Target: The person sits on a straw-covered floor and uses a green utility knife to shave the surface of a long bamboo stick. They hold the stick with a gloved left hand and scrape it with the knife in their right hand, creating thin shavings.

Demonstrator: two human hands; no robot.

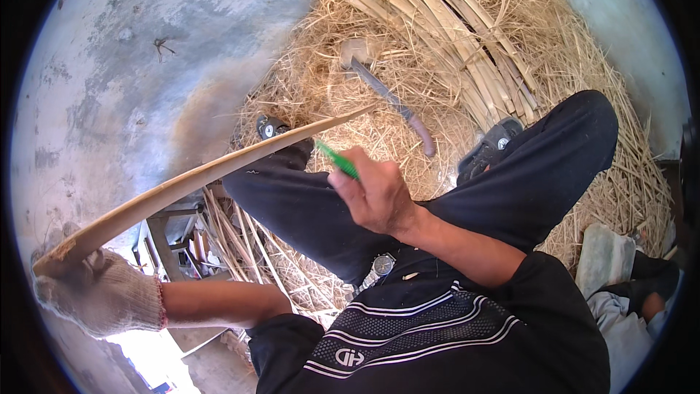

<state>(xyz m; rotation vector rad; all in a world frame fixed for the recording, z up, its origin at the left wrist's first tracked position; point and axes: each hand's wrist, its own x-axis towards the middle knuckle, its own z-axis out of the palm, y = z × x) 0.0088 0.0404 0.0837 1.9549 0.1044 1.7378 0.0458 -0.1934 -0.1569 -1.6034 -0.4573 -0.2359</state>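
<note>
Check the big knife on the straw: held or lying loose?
Lying loose: the knife rests flat on the straw, no hand touching it.

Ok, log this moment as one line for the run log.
left hand: gloved, gripping end of bamboo strip | right hand: bare, holding green-handled tool at strip | machete on straw

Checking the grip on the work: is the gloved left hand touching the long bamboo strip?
Touching. The head view shows the gloved left hand closed around the near end of the bamboo strip, whose end pokes out above the glove.
</note>
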